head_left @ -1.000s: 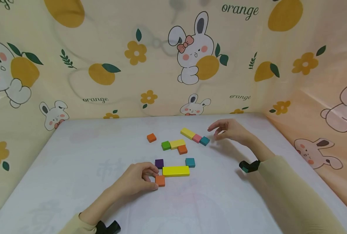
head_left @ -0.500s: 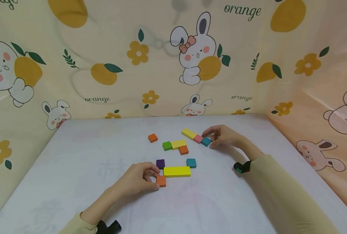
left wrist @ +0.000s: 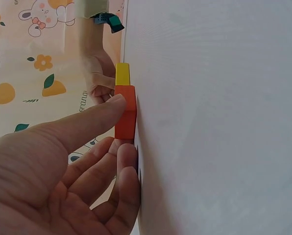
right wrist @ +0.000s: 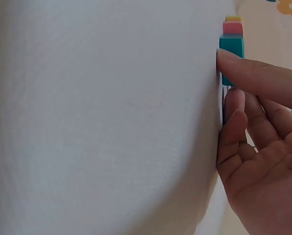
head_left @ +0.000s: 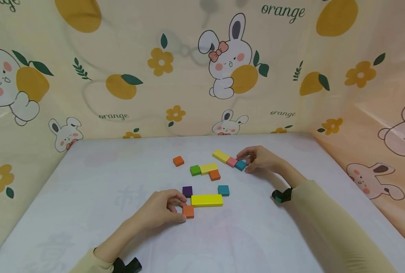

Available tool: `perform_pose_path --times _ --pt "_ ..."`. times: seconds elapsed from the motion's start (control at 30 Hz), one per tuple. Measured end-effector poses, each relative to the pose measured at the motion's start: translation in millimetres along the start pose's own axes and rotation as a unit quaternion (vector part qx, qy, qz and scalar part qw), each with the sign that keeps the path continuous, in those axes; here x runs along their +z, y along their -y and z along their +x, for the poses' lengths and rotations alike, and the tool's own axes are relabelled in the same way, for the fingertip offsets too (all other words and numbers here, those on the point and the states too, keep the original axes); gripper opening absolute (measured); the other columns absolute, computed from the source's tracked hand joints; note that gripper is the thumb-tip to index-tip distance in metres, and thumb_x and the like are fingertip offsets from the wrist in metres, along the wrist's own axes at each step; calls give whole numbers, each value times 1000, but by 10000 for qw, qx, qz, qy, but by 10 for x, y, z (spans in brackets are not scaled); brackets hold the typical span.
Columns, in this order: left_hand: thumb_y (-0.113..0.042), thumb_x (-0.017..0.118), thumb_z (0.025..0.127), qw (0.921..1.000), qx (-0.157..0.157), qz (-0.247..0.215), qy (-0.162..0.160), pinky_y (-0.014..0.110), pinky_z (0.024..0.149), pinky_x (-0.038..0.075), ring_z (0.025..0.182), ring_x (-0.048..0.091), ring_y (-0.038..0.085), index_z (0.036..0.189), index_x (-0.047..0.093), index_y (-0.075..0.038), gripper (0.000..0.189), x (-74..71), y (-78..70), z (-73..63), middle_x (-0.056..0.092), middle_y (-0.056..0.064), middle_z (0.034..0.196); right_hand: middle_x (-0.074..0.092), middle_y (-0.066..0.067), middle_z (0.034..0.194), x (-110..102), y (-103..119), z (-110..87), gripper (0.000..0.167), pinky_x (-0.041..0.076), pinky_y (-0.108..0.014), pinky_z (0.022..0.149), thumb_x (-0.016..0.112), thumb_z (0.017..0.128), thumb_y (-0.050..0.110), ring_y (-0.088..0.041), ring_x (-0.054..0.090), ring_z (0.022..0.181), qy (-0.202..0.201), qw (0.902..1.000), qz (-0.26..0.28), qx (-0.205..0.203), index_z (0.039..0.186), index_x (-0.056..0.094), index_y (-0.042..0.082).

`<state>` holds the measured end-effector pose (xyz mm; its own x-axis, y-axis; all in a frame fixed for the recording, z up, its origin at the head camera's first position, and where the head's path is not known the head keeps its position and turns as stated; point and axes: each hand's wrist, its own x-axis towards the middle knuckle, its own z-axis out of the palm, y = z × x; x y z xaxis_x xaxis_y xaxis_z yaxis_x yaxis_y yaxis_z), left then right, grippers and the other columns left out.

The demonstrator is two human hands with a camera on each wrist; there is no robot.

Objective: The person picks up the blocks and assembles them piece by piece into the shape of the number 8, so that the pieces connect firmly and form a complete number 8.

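Observation:
My left hand (head_left: 161, 208) pinches an orange block (head_left: 188, 212) between thumb and fingers, the thumb lying on its near side in the left wrist view. That block sits at the lower left corner of a long yellow block (head_left: 207, 200). Farther back, my right hand (head_left: 264, 158) holds a teal block (head_left: 240, 165) with thumb and index finger. A pink block (head_left: 231, 162) and a light yellow block (head_left: 220, 156) line up with the teal one in a slanting row. Behind the right fingertips, part of the teal block is hidden.
A purple block (head_left: 187, 191) and another teal block (head_left: 223, 190) stand behind the long yellow block. Farther back, a green block (head_left: 195, 170), a yellow block (head_left: 208, 168) and an orange block (head_left: 214, 174) form a group. A lone orange block (head_left: 178, 161) lies to their left.
My right hand has come left and down onto the teal block at the row's end and taken hold of it. The left hand keeps its place on the orange block.

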<state>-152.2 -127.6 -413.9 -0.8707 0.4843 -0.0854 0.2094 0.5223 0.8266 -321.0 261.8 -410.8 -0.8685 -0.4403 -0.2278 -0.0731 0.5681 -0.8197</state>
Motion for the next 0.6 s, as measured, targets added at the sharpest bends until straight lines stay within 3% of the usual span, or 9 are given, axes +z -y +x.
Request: perform_pose_path --times 0.6 --pt "-21 85 79 9999 74 -82 0 29 68 51 73 61 17 112 65 -11 40 6 28 -5 71 -6 101 64 -12 104 -5 -9 -11 48 47 -29 77 85 74 2 -29 52 91 46 9999 -63 -101 119 66 5"
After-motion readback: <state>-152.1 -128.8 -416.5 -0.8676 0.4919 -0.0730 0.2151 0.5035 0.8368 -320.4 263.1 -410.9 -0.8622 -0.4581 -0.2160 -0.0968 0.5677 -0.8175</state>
